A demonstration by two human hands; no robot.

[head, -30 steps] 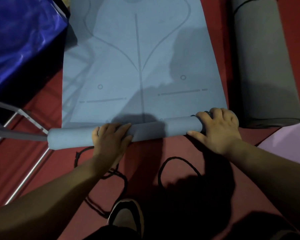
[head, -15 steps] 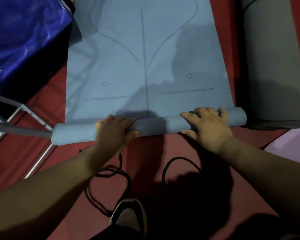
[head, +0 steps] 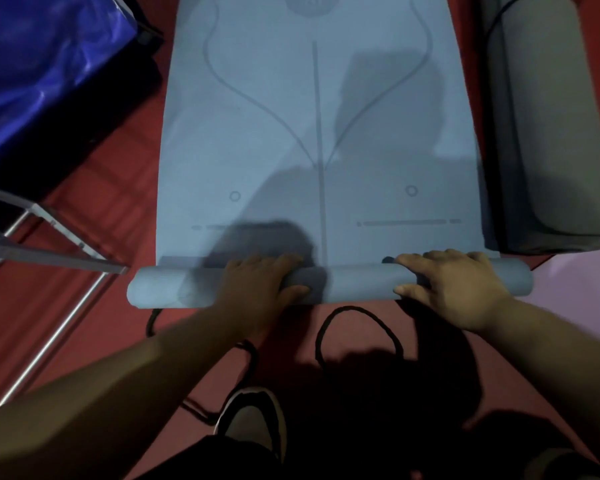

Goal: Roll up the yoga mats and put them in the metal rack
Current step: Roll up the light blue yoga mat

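Note:
A light blue yoga mat [head: 312, 116] with printed guide lines lies flat on the red floor, running away from me. Its near end is wound into a thin roll [head: 354, 282] lying crosswise. My left hand [head: 257, 282] rests over the roll left of centre, fingers curled over the top. My right hand [head: 454, 285] grips the roll near its right end. A grey rolled mat [head: 548, 133] lies along the right side. Bars of the metal rack [head: 49, 258] show at the left.
A shiny blue cover [head: 39, 64] fills the upper left. A black cord [head: 357, 327] loops on the floor just behind the roll, near my shoe [head: 253, 420]. A pink mat [head: 579, 282] lies at the right edge.
The roll has advanced a little up the mat. My right hand slid inward from the roll's right end, and both hands now sit over the top of the roll.

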